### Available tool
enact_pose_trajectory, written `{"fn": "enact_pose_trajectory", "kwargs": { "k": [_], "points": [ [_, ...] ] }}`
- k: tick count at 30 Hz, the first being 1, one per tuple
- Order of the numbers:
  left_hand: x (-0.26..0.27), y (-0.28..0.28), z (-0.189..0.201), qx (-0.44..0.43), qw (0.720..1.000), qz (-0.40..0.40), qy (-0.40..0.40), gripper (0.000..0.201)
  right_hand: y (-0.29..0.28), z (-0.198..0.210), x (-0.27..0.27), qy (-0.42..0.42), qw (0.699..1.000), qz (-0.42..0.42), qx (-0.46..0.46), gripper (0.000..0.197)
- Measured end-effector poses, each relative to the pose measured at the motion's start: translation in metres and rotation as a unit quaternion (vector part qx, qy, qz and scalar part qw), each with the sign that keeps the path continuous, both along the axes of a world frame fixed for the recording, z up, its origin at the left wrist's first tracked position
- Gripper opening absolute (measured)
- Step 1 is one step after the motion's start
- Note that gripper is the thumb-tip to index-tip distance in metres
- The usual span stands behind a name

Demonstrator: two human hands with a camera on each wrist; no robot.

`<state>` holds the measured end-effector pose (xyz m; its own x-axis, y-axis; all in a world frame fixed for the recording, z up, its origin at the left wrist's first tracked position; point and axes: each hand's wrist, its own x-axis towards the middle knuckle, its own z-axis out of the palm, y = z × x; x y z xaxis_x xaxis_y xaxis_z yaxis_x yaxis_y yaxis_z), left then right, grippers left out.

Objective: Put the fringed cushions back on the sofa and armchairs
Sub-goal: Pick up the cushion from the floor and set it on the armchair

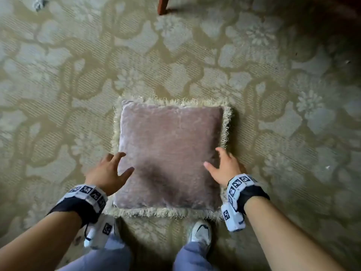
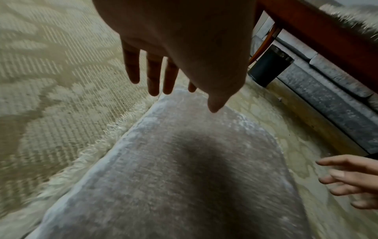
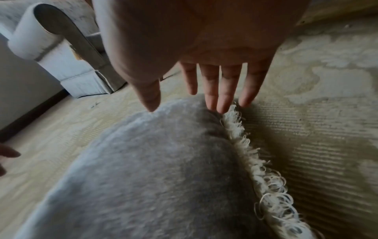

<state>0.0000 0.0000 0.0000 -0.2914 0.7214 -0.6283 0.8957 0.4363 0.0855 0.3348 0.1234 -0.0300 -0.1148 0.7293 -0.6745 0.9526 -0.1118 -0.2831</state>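
A square mauve velvet cushion [image 1: 170,153] with a cream fringe lies flat on the patterned carpet in front of my feet. My left hand [image 1: 111,171] hovers at its near left edge, fingers spread and straight, thumb over the fabric. My right hand [image 1: 222,167] is at the near right edge, fingers straight, holding nothing. In the left wrist view the left hand [image 2: 174,77] hangs above the cushion [image 2: 184,177]. In the right wrist view the right fingertips [image 3: 223,103] are at the fringe [image 3: 266,177] of the cushion [image 3: 153,177].
A floral beige carpet [image 1: 68,94] covers the floor. A wooden furniture leg [image 1: 163,5] stands at the far edge. A grey upholstered sofa base [image 2: 327,97] with a dark foot and a wooden frame [image 2: 317,32] show to the right; an armchair arm [image 3: 51,40] at left.
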Motion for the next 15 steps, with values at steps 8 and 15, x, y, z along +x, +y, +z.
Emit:
{"fn": "enact_pose_trajectory", "kwargs": {
  "k": [8,15],
  "points": [
    [-0.024,0.055,-0.132,-0.082,0.992,0.082,-0.050,0.161,0.021,-0.108,-0.009,0.007,0.999,-0.038,-0.038,0.128],
    [-0.040,0.061,-0.203,-0.029,0.985,0.141,-0.098,0.186,0.024,-0.165,-0.029,0.009,0.998,-0.055,-0.041,0.126]
  ]
}}
